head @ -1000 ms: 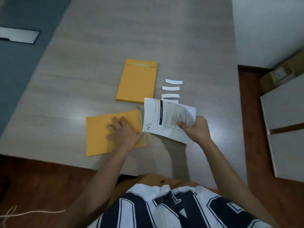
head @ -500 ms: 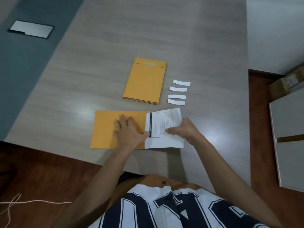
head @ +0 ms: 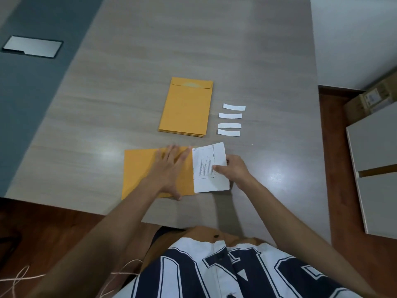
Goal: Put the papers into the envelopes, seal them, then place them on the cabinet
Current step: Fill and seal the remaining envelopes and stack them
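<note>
A yellow envelope [head: 139,171] lies sideways near the table's front edge, its mouth facing right. My left hand [head: 169,166] presses flat on it with fingers spread. Printed white papers [head: 209,168] stick partway out of the envelope's mouth; their left part is hidden inside. My right hand [head: 233,169] grips the papers at their right edge, thumb on top. A stack of yellow envelopes [head: 185,107] lies farther back, flaps away from me. Several white paper strips [head: 231,119] lie in a column to the right of the stack.
The grey wood-grain table [head: 150,50] stretches far ahead. A white cabinet [head: 376,168] stands at the right beyond the table edge, with a cardboard box [head: 369,100] behind it. A silver floor plate [head: 32,46] lies on the blue-grey floor at left. String [head: 21,280] lies by my feet.
My right hand brought the papers down from above the table and slid them leftward into the envelope's mouth; less of them shows now. My left hand stayed flat on the envelope.
</note>
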